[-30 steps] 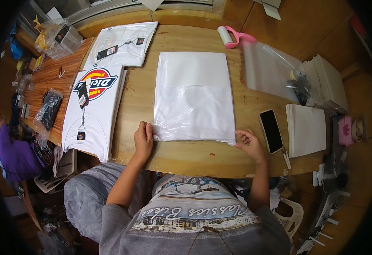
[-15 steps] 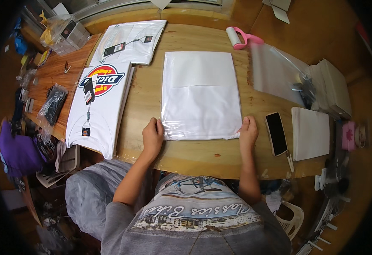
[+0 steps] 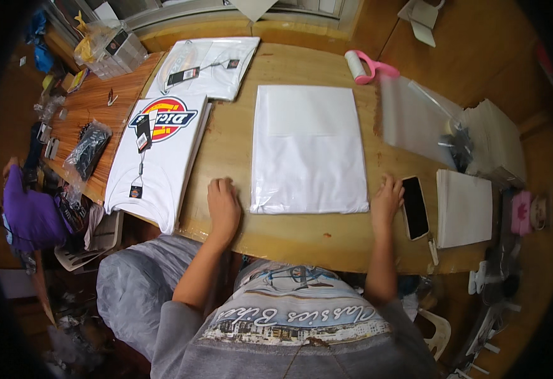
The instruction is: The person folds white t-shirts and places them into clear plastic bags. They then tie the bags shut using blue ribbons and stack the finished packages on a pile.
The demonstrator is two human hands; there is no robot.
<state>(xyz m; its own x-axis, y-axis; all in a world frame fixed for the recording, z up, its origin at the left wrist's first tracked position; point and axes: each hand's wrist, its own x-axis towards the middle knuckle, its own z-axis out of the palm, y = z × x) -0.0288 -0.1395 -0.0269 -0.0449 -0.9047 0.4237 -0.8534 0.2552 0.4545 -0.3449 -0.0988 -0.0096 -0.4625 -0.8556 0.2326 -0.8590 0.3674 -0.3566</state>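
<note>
In front of me a folded white garment in a clear plastic bag [image 3: 308, 174] lies flat on the table, with a white rectangle [image 3: 311, 112] showing on its far half. To its left, my left hand [image 3: 224, 207] rests just off the bag, fingers loosely bent and holding nothing. On the other side my right hand [image 3: 387, 201] hovers between the bag and a dark-screened phone [image 3: 415, 208], its fingers loosely apart and nothing seen in them. Neither hand touches the bag.
Folded white T-shirts with a printed logo and black tags [image 3: 163, 151] lie left; a bagged shirt [image 3: 210, 66] lies behind them. A pink-handled roller [image 3: 365, 66], clear bags [image 3: 415, 120], a white paper stack [image 3: 465, 205] and a cardboard stack [image 3: 494, 142] are on the right.
Both hands have let go of the bag's near corners and moved outward, left hand to the left, right hand toward the phone. The whole view has shifted slightly.
</note>
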